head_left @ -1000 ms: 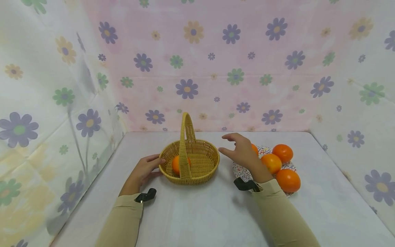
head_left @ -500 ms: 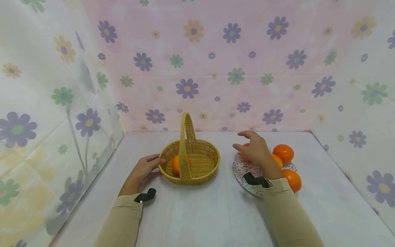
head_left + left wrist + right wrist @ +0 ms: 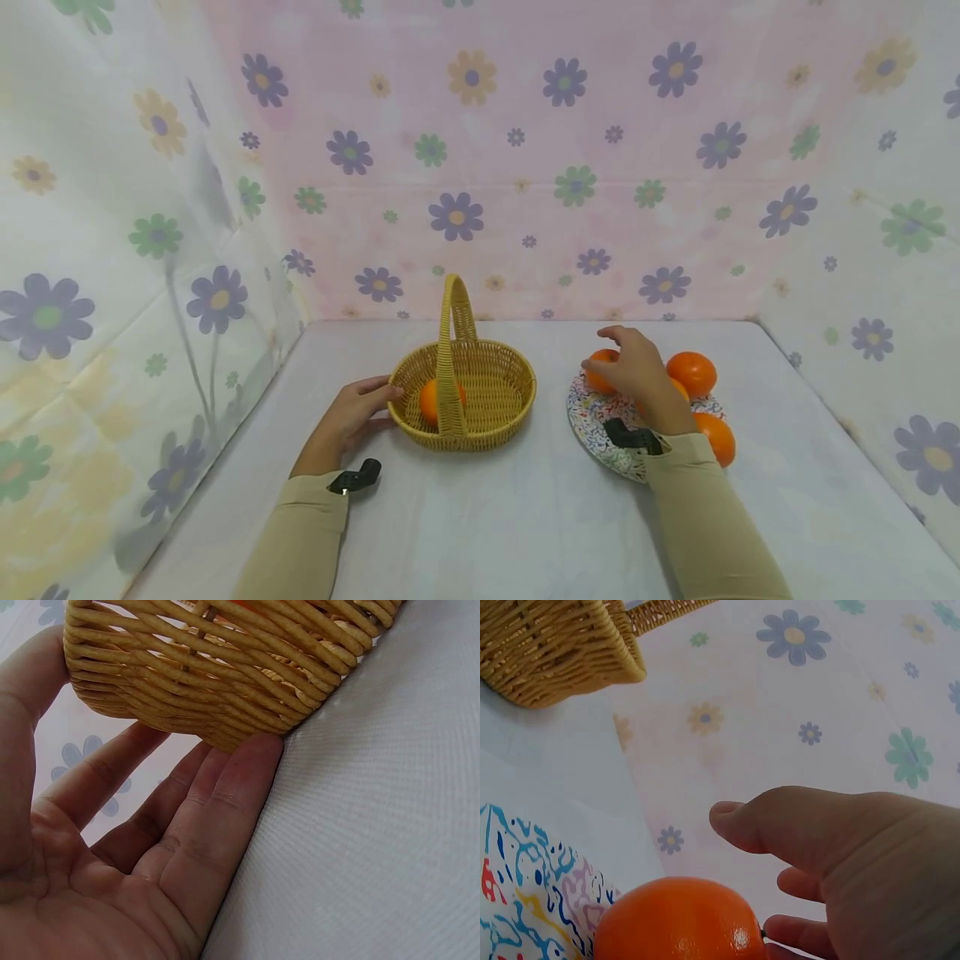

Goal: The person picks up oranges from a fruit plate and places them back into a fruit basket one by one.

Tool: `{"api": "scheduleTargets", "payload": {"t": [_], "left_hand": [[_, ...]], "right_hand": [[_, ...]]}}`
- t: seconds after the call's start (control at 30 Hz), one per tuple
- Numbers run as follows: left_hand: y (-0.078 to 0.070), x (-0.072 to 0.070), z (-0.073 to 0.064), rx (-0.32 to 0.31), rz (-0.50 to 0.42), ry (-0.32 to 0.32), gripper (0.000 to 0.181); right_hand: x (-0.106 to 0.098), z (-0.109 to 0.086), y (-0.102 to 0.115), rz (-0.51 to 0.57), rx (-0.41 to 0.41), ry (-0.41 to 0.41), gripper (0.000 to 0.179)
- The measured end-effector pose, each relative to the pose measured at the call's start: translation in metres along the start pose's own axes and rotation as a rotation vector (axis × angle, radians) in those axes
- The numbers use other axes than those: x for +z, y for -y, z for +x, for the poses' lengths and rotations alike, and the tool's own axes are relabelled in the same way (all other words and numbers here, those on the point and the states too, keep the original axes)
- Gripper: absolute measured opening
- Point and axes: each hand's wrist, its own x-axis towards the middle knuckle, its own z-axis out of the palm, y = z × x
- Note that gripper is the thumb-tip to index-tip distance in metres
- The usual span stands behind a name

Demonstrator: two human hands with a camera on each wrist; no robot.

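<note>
My left hand (image 3: 365,410) holds the left end of a yellow wicker basket (image 3: 487,433), thumb at the rim. In the left wrist view its fingers (image 3: 240,780) lie against the woven outside, low by the table. A round, glossy orange fruit (image 3: 429,402) lies inside the basket, partly behind the tall handle. My right hand (image 3: 637,371) is over a speckled plate (image 3: 592,429), thumb and fingers spread and holding nothing. Closest to it is a smooth orange fruit (image 3: 679,922) at the plate's left; in the right wrist view, fingertips are right at its side while the thumb stays apart.
Several more orange fruits are on the plate, one at the back right (image 3: 692,374) and one at the front right (image 3: 716,439); another is partly hidden by my right hand. White cloth (image 3: 480,525) covers the table. Flower-printed sheets (image 3: 495,167) hang behind and at both sides.
My right hand has moved right, from beside the basket to over the plate, slowing near the left fruit. The left hand and basket have stayed put.
</note>
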Motion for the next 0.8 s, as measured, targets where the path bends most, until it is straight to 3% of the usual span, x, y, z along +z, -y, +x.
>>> {"api": "scheduleTargets", "payload": {"t": [0.37,0.8], "left_hand": [[0.0035,0.0004,0.0017,-0.001,0.0,0.002,0.069],[0.0024,-0.0009,0.0016,0.009,-0.007,0.005,0.066]], "right_hand": [[-0.0004,-0.0002,-0.0015,-0.042,0.091,0.069,0.077],[0.0003,-0.0016,-0.0023,-0.123,0.109,0.089,0.09]]}}
